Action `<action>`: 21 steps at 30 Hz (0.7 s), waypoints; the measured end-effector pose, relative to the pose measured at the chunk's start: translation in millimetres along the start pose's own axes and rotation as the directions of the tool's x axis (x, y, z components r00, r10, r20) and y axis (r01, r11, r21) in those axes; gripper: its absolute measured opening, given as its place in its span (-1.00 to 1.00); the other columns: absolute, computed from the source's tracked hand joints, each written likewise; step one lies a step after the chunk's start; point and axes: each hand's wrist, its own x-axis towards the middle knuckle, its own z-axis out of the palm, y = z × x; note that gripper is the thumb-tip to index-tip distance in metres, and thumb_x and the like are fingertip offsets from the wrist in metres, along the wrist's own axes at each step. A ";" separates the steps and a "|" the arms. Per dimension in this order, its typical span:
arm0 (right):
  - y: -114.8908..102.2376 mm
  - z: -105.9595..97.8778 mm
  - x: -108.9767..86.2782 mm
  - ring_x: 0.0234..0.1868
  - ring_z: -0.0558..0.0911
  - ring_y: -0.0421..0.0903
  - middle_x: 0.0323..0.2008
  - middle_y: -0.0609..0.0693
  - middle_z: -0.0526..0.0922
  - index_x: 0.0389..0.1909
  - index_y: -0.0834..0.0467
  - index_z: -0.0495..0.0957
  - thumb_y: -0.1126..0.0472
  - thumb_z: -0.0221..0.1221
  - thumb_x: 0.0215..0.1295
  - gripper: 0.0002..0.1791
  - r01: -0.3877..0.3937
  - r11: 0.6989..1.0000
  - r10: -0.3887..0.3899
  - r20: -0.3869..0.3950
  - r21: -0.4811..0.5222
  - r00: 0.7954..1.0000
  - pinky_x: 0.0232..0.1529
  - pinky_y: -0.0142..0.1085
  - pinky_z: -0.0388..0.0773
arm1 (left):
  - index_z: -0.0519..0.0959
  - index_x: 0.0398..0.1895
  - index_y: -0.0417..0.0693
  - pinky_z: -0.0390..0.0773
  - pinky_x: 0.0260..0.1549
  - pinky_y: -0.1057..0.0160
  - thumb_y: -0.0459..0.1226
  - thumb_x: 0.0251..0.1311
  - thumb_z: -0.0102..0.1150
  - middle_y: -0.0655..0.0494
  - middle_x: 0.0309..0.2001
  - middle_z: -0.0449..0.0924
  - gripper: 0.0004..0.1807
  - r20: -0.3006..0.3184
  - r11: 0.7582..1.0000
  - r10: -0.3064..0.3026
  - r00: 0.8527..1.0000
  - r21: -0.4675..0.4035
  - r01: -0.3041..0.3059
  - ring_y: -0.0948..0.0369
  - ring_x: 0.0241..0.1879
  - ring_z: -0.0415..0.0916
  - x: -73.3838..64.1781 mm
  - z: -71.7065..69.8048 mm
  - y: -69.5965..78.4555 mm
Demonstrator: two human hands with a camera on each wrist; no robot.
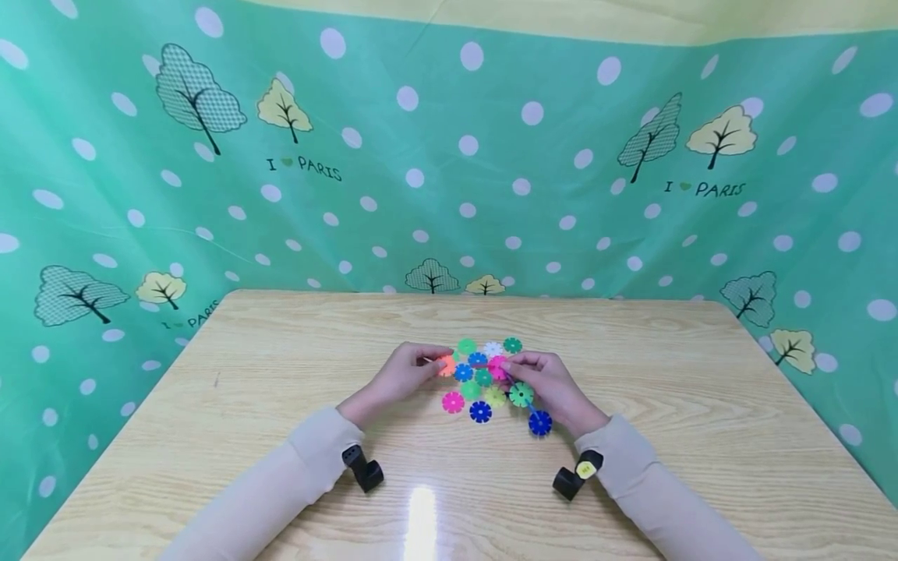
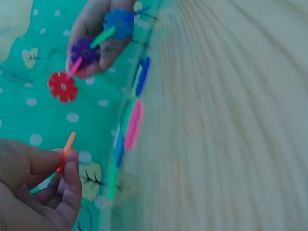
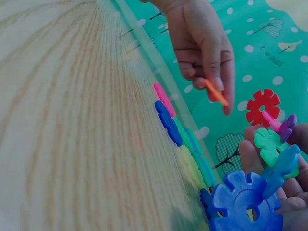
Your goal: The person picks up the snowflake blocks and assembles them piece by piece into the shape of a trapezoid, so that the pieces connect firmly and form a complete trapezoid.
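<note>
The left hand (image 1: 405,372) pinches an orange disc (image 1: 446,366) between thumb and fingers, and in the left wrist view the disc stands nearly edge-on. The right hand (image 1: 554,387) grips a chain of notched plastic discs (image 3: 226,207) slotted into one another; the right wrist view shows a red disc (image 3: 253,109) at one end, then pink, purple, green and light blue, with a dark blue disc nearest the camera. The orange disc and the chain are apart.

Between and in front of the hands, loose discs lie on the wood-grained worktop (image 1: 309,343): a white disc (image 1: 493,347) and a dark green one toward the far side, blue and green ones in the middle, a yellow disc (image 1: 495,397) near the chain, and a pink disc (image 1: 453,396) and a dark blue one nearest the person. Both forearms wear pale sleeves (image 1: 273,487). Behind hangs a green dotted cloth (image 1: 589,241) printed with trees.
</note>
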 end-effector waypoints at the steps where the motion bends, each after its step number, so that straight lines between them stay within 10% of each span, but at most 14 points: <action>1: -0.2 -0.1 -0.3 -0.40 0.65 -0.19 -0.44 -0.08 0.68 -0.36 0.16 0.61 0.28 0.15 0.29 -0.92 -0.001 1.000 0.001 -0.004 -0.002 1.000 -0.29 -0.41 0.60 | 0.58 0.04 -0.18 0.52 -0.42 0.33 -0.40 0.23 0.12 0.00 -0.17 0.64 -0.69 -0.003 1.000 0.010 1.000 -0.009 -0.010 0.18 -0.35 0.48 0.2 1.5 2.5; 21: 0.9 -0.6 1.8 -0.41 0.64 -0.24 -0.45 -0.13 0.65 -0.43 0.11 0.59 0.30 0.13 0.30 -0.88 0.001 1.000 0.000 -0.022 0.020 1.000 -0.34 -0.48 0.57 | 0.59 0.00 -0.23 0.63 -0.22 0.06 -0.41 0.17 0.19 -0.09 -0.20 0.67 -0.70 -0.024 0.985 -0.033 0.999 -0.173 0.028 -0.05 -0.24 0.60 2.9 15.0 18.7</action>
